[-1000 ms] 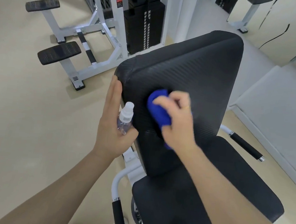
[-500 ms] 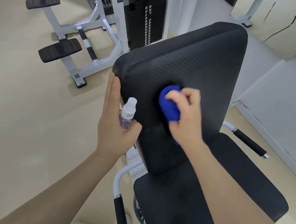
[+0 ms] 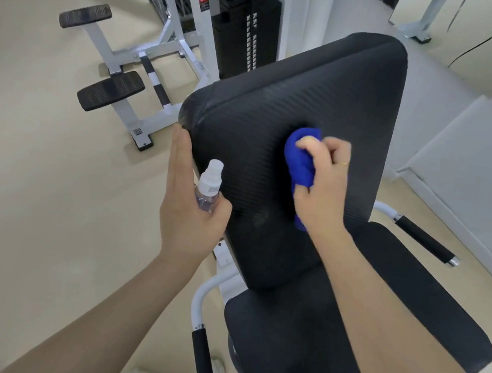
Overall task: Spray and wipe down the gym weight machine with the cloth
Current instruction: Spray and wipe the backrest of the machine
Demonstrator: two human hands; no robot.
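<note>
Right grip [image 3: 321, 182] pinches the blue cloth [image 3: 300, 161], which I see has travelled rightward across the backrest [image 3: 259, 133] since a second ago; mid-pad now covered. Left grip [image 3: 188, 207], fingers straight, thumb clamping the spray bottle [image 3: 208, 188], steadies the pad's left edge. Far and right margins remain, unobstructed.

showing blue cloth [image 3: 300, 161] | black ribbed backrest [image 3: 277, 104] at 12 o'clock | clear, white-capped spray bottle [image 3: 209, 187] | beige floor [image 3: 42, 180] at 9 o'clock
</note>
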